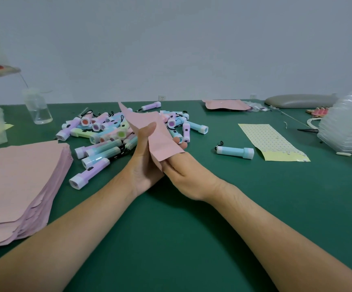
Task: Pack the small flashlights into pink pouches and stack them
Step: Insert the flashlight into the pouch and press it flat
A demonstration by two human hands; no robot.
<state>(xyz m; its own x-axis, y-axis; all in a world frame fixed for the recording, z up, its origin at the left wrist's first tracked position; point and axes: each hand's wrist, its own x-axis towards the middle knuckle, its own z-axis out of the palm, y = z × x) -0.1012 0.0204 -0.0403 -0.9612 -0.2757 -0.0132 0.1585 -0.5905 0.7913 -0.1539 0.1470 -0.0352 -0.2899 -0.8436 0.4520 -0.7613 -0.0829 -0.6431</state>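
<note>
Both hands meet just in front of the flashlight pile (116, 131), working one pink pouch (156, 131). The left hand (143, 165) pinches it, thumb pressed on its face. The right hand (183, 175) lies with straight fingers under its lower end, the thumb hidden, so I cannot tell whether it grips. The pouch looks flat and empty, probably being opened for filling.

Left of the pile and nearer the person lies a tall stack of flat pouches (21, 186). By my judgement most of the work remains: the pile holds dozens of unpacked flashlights and no stack of filled pouches is visible.

Right of the pile a single blue flashlight (235, 152) lies apart on the desk (192, 239), close enough to reach. Just beyond it is a yellow dotted sheet (272, 142). Far right of the pile stands a heap of clear plastic trays (347, 127).

Beyond the pile to the right lies another pink pouch (225, 104); whether it is filled I cannot tell. Far left of the pile stands a clear bottle (38, 108). Nothing blocks the hands.
</note>
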